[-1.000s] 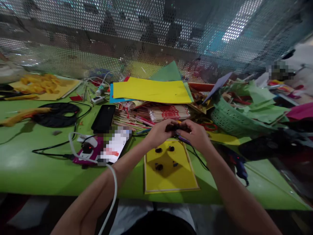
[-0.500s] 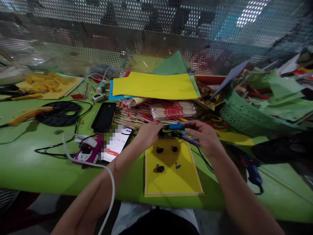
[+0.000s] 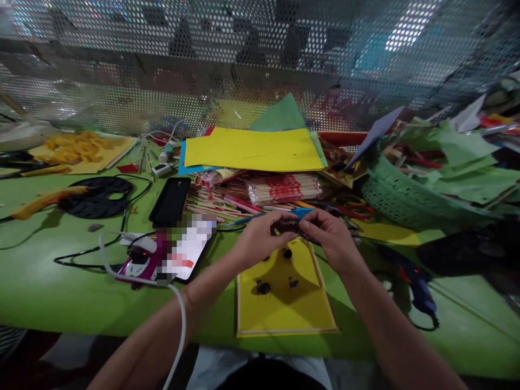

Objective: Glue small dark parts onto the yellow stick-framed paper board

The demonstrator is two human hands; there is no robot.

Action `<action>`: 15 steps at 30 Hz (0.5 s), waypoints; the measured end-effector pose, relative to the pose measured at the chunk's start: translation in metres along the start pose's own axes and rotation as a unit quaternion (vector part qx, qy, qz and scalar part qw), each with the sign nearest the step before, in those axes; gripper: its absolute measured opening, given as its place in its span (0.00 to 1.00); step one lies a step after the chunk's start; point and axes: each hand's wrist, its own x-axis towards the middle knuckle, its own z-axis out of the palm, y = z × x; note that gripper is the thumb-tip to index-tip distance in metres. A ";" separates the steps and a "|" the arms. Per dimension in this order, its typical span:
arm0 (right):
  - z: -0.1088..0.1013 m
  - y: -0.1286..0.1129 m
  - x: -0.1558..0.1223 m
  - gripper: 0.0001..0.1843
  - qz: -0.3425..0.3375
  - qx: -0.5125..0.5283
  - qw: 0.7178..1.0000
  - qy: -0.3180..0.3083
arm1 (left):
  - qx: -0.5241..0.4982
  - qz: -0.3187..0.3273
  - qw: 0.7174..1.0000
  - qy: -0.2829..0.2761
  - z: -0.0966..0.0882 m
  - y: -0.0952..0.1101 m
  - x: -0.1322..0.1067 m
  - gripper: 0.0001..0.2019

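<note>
My left hand (image 3: 270, 235) and my right hand (image 3: 327, 233) meet fingertip to fingertip above the far edge of a yellow board (image 3: 280, 314) with a pale raised border. Both are closed in a pinch. Something small and dark shows between the fingertips, too hidden to name. Just behind them is a blue item (image 3: 303, 212), partly covered by the fingers; whether it is held cannot be told. On the board sit small dark pieces, among them a black one (image 3: 264, 288) with thin lines below it and a small blue-black one (image 3: 293, 282).
Bundled wooden sticks (image 3: 284, 188) and yellow sheets (image 3: 252, 149) lie behind the hands. A green basket (image 3: 398, 189) and a blue glue gun (image 3: 422, 292) are at right. A lit phone (image 3: 195, 244), purple power strip (image 3: 142, 260) and white cable (image 3: 182, 319) lie left.
My hands have come closer together and nearer to me, over the board's far edge. The blue-and-black item that was between them now shows only as blue behind the fingers.
</note>
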 end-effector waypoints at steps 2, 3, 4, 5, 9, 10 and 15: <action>0.001 -0.001 -0.002 0.17 -0.015 -0.044 0.999 0.005 | -0.074 -0.016 0.997 0.010 0.007 -0.003 -0.001 0.14; 0.001 -0.002 -0.003 0.17 -0.023 -0.062 0.998 0.008 | -0.106 -0.029 0.994 0.016 0.009 -0.004 -0.001 0.12; 0.001 -0.003 -0.004 0.17 -0.031 -0.074 0.997 0.010 | -0.138 -0.046 0.989 0.021 0.010 -0.005 0.000 0.12; 0.001 -0.004 -0.004 0.17 -0.037 -0.080 0.996 0.011 | -0.173 -0.065 0.983 0.024 0.011 -0.007 0.000 0.12; -0.002 -0.005 -0.005 0.15 -0.040 -0.078 0.996 -0.008 | -0.270 -0.121 0.954 0.038 0.009 -0.005 0.003 0.14; -0.003 -0.004 -0.005 0.14 -0.042 -0.081 0.996 -0.013 | -0.286 -0.129 0.948 0.040 0.009 -0.004 0.003 0.15; -0.003 0.005 -0.006 0.10 -0.082 -0.089 0.993 -0.010 | -0.339 -0.142 0.929 0.047 0.008 0.001 0.004 0.17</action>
